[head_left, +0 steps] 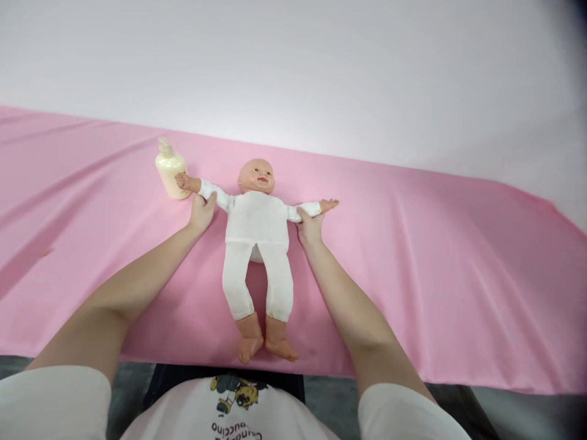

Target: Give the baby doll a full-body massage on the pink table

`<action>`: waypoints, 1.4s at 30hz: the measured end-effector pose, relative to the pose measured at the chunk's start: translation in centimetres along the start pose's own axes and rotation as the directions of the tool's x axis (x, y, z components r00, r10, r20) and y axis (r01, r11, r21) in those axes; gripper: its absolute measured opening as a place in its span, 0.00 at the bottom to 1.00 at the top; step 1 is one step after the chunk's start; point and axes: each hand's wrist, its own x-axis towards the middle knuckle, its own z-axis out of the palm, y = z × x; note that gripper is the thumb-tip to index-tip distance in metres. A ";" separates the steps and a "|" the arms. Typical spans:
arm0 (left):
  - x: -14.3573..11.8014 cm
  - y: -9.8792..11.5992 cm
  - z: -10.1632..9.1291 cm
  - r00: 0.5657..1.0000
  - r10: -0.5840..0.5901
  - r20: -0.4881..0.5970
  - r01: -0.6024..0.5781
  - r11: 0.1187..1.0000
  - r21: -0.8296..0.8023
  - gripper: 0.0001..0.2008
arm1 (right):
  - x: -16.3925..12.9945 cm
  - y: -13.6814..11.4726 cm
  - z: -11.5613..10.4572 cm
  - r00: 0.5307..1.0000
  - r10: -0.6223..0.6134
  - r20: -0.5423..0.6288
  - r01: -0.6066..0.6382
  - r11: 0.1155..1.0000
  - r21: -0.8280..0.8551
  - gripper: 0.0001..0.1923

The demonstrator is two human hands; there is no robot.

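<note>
Head view: I am pinching a light, floppy doll (257, 223) by both sleeves, left hand (202, 212), right hand (310, 227).

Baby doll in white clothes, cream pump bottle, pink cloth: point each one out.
Baby doll in white clothes (257, 220), head view, on its chest.
Cream pump bottle (169, 173), head view, on its body.
Pink cloth (435, 269), head view, on a bare stretch beside the doll.

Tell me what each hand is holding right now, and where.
Left hand holds the doll by one sleeved arm, near the pump bottle; right hand holds its other sleeved arm.
</note>
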 end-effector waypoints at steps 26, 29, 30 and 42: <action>-0.9 0.7 0.5 0.748 0.202 0.632 -0.529 0.757 0.385 0.30 | -1.7 -1.9 0.3 0.850 -0.145 0.506 0.427 0.751 -0.503 0.30; -0.9 0.9 0.5 0.750 0.187 0.635 -0.515 0.767 0.382 0.30 | -1.8 -2.0 0.4 0.834 -0.146 0.533 0.422 0.790 -0.445 0.28; -0.9 0.9 0.4 0.759 0.188 0.623 -0.503 0.778 0.378 0.30 | -1.9 -2.0 0.4 0.838 -0.147 0.526 0.406 0.813 -0.419 0.28; 0.7 -1.6 -0.2 0.977 -0.034 0.212 -0.003 0.985 0.172 0.55 | -0.4 -0.7 -0.1 1.000 0.007 0.030 -0.003 0.992 -0.129 0.62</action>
